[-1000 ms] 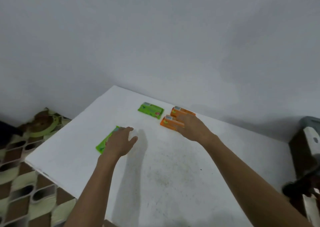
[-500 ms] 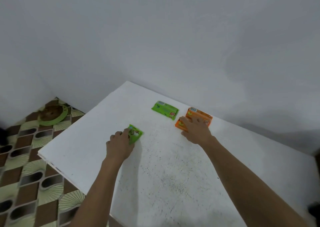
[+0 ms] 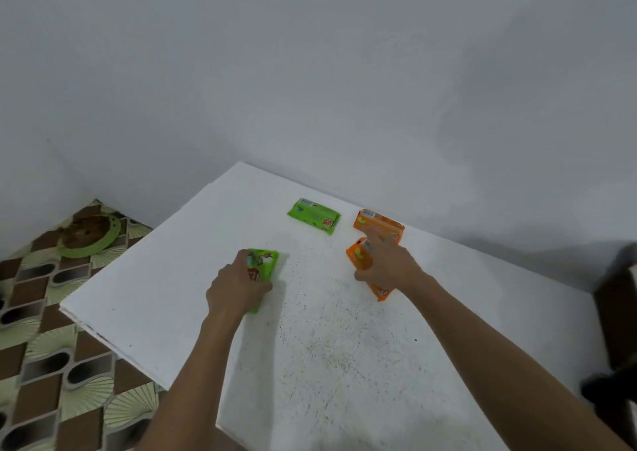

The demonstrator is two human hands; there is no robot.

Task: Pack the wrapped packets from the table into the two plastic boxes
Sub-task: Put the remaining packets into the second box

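My left hand [image 3: 238, 287] grips a green wrapped packet [image 3: 263, 264], lifted off the white table [image 3: 327, 347] and tilted on edge. My right hand [image 3: 387, 266] grips an orange packet [image 3: 358, 256], also raised, its lower end showing under my wrist. A second green packet [image 3: 313, 216] lies flat near the table's far edge. Beside it to the right, a second orange packet [image 3: 379, 225] lies flat just beyond my right fingers. No plastic box is in view.
The table's left edge drops to a patterned floor [image 3: 41, 347], where a green ring-shaped dish [image 3: 91, 235] sits near the wall. A dark object [image 3: 617, 312] stands off the table's right edge. A plain grey wall rises behind the table.
Both hands have closed round their packets and lifted them off the table. The green packet has turned up on edge, and the orange one has come toward me.
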